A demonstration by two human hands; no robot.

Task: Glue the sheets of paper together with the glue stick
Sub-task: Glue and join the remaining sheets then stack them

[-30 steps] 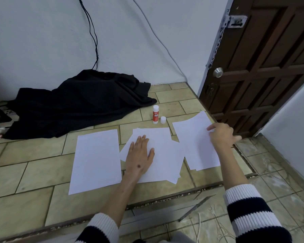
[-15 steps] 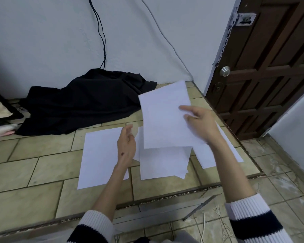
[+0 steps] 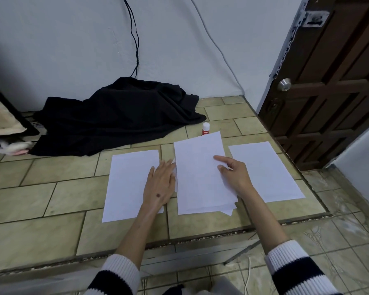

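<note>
White sheets of paper lie in three groups on the beige tiled floor: a single left sheet, a middle stack of white sheets with uneven corners at its near edge, and a single right sheet. The left hand lies flat, fingers together, on the left sheet's right edge, fingertips touching the stack. The right hand rests on the stack, forefinger stretched out, the other fingers curled. At 12 o'clock from the stack, the small red-and-white glue stick stands upright, partly hidden. A crumpled black cloth lies at 10 o'clock.
</note>
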